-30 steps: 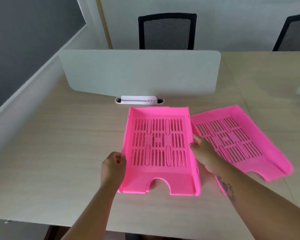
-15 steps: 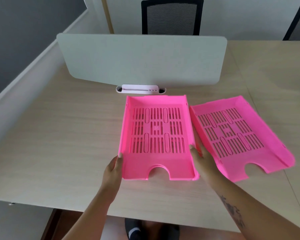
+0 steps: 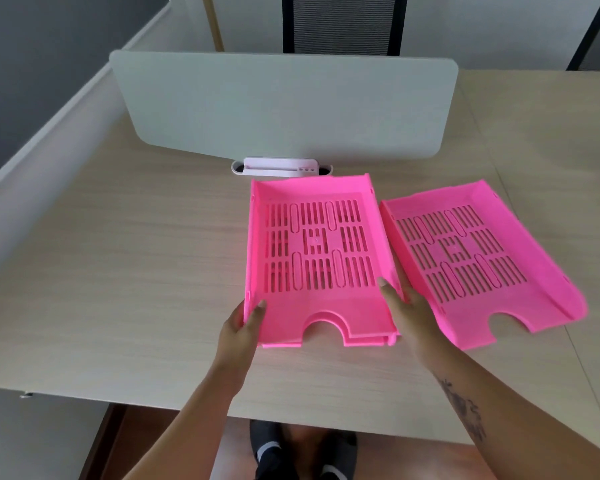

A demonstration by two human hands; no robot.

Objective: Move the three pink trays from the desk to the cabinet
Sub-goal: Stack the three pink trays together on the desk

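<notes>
A pink slotted tray lies flat on the wooden desk, with a second pink edge showing under its front rim, so it looks stacked on another tray. My left hand grips its left side wall near the front. My right hand holds its right side wall. Another pink tray lies angled on the desk just to the right, close to my right hand. No cabinet is in sight.
A white divider panel stands across the desk behind the trays, with a small white holder at its foot. Two black mesh chairs sit beyond it. The desk's front edge is near my body.
The tray in my hands has come down from a tilted, lifted pose to lie flat and squared on the desk. My view has tipped downward.
</notes>
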